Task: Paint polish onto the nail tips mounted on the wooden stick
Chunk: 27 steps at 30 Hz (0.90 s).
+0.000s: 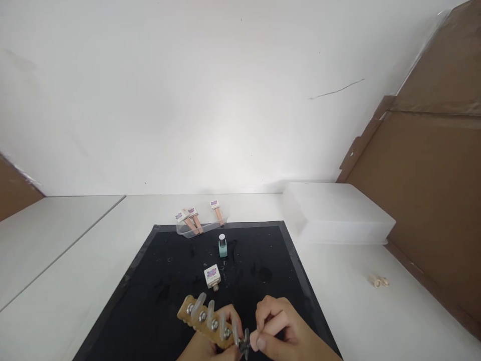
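My left hand [230, 321], closed at the lower edge, grips a tan nail tip stand [207, 321]. Clear false nail tips [211, 310] stick up from its row of silver studs. At the stand's right end, a nail tip [245, 344] looks dark and partly see-through. My right hand [280, 326] is closed in a pinch around the peach cap [254, 341] of a nail polish brush, right beside that tip; the bristles cannot be made out. Beyond the stand, an uncapped white nail polish bottle [212, 276] lies with its neck towards me.
A small mint-green bottle [223, 246] stands on the black mat [169, 260]. Behind it, a clear tray [206, 229] holds several peach-capped white bottles. A white box [338, 213] and small beige rings [379, 281] are on the right. Brown cardboard [424, 210] walls the right side.
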Each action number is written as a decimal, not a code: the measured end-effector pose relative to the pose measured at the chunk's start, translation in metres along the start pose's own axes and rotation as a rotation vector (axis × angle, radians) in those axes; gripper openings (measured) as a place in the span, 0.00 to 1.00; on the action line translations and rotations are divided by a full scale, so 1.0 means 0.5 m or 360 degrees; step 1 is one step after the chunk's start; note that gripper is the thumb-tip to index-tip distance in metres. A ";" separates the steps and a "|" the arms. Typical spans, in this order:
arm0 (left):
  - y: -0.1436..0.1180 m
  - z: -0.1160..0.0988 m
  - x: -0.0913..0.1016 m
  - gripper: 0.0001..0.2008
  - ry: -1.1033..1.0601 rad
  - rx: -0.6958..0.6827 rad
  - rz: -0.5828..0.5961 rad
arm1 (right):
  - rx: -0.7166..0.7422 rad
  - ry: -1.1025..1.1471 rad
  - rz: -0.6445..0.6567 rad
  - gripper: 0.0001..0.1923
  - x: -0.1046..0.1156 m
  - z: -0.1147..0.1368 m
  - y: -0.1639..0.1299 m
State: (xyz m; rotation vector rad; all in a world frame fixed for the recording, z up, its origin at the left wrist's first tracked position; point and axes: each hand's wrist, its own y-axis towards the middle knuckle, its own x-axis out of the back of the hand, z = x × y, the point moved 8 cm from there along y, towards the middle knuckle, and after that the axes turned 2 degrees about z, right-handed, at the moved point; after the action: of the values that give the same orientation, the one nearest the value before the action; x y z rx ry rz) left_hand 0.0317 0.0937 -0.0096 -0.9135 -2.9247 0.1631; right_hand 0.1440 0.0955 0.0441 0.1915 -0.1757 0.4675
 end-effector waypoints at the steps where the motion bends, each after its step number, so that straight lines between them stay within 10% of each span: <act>1: 0.000 0.001 0.001 0.17 0.0003 0.0006 -0.0010 | -0.0011 0.0000 0.0000 0.17 -0.001 0.001 -0.001; 27: 0.003 0.011 -0.006 0.20 -0.0296 0.0058 0.0078 | -0.0041 0.0025 -0.0153 0.16 0.015 -0.021 -0.008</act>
State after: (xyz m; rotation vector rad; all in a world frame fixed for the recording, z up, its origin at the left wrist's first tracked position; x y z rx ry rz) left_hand 0.0344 0.0925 -0.0152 -1.0167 -3.0569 0.3199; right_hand 0.1539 0.0976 0.0348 0.1700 -0.1566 0.3706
